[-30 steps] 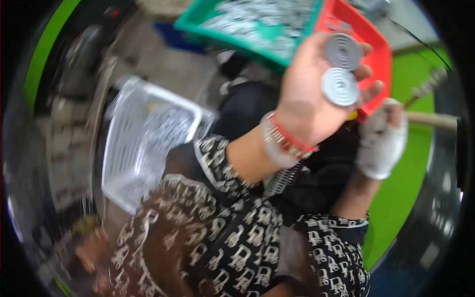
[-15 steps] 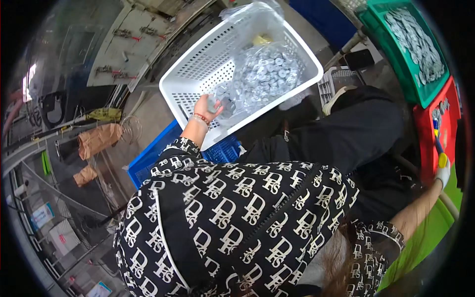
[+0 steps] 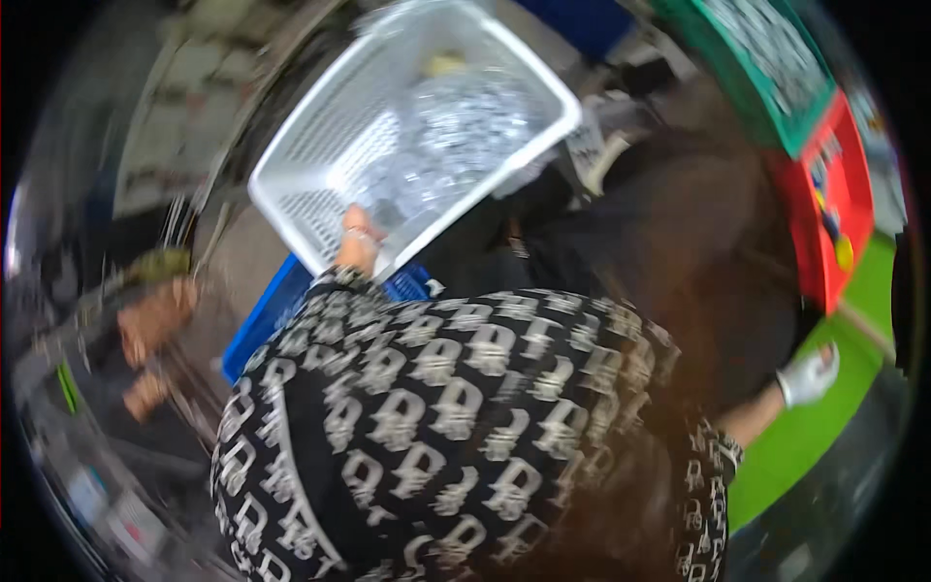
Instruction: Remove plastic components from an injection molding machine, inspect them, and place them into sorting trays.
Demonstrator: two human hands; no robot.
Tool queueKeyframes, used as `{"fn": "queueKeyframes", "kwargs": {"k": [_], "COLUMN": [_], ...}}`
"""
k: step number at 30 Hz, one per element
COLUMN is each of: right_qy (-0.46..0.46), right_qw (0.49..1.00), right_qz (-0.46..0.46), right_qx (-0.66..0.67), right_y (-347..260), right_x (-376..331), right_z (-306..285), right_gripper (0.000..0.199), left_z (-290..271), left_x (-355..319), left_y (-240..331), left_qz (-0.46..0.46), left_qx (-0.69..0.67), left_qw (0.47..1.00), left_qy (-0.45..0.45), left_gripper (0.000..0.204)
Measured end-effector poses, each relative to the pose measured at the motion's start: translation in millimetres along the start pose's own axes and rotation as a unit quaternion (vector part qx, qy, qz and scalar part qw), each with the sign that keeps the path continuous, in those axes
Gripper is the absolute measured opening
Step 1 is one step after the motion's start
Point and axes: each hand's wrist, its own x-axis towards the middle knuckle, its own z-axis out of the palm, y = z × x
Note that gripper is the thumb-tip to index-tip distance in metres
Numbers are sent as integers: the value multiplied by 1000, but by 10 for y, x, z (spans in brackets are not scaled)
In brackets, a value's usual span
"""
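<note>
Green surface, grey floor, blurred pale panel, perhaps a tabletop

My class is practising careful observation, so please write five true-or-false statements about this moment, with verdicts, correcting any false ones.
1. The left hand reaches into the white basket. True.
2. The right hand is completely bare. False: it wears a white glove.
3. The yellow-ended tool lies in the green tray. False: it lies in the red tray.
4. The red tray adjoins the green tray. True.
5. Part of a blue crate shows beside the white basket. True.
</note>
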Motion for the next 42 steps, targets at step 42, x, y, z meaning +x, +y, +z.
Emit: {"fn": "queueKeyframes", "kwargs": {"k": [42], "right_qy": [-417], "right_qw": [532], "right_qz": [712], "right_qx": [-190], "right_y": [1629], "right_x": [-3602], "right_z": [391], "right_gripper": [65], "left_z": [289], "left_x": [-290], "left_y": [3887], "left_qz": [443], "left_qx": [18], "left_qw": [896], "left_qy": [-24], "left_gripper": [75]}}
